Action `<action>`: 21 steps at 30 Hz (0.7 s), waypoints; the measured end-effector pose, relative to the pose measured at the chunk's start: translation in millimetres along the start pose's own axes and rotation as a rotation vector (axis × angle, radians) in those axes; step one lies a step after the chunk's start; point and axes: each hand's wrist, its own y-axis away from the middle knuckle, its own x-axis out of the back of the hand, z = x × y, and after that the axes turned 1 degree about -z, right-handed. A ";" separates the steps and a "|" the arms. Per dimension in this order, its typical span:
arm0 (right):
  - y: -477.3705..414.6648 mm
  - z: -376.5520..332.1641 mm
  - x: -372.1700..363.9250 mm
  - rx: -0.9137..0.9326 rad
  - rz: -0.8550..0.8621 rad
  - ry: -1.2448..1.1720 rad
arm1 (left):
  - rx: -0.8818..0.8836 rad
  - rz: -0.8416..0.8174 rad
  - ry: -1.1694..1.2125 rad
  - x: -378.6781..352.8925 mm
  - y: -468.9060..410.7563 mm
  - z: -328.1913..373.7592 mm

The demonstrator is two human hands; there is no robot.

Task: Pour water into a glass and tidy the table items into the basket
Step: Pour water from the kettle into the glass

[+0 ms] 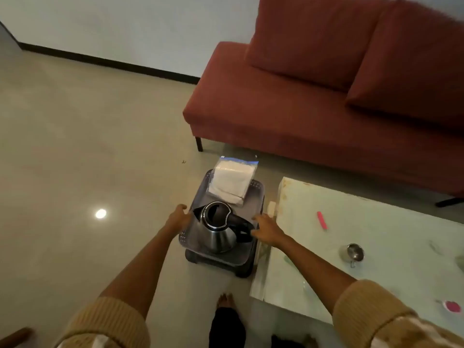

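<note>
A grey plastic basket [193, 254] stands on the floor left of the glass table [376, 247]. Inside it sits a steel kettle [219, 233] with a black handle and open lid, and a clear zip bag of white tissues [232, 180] leans on the far rim. My left hand [179, 218] grips the basket's left rim. My right hand [266, 229] holds the right rim next to the kettle handle. On the table lie a small steel cup [352, 252] and a pink stick [322, 220].
A red sofa [326, 96] stands behind the table and basket. A pink round item [453, 306] lies at the table's near right. My bare foot [224, 300] is on the tiled floor just before the basket. Open floor stretches to the left.
</note>
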 end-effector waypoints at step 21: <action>-15.6 -3.2 -26.8 -0.053 0.068 -0.107 | -0.240 0.112 -0.268 -21.5 -22.8 2.9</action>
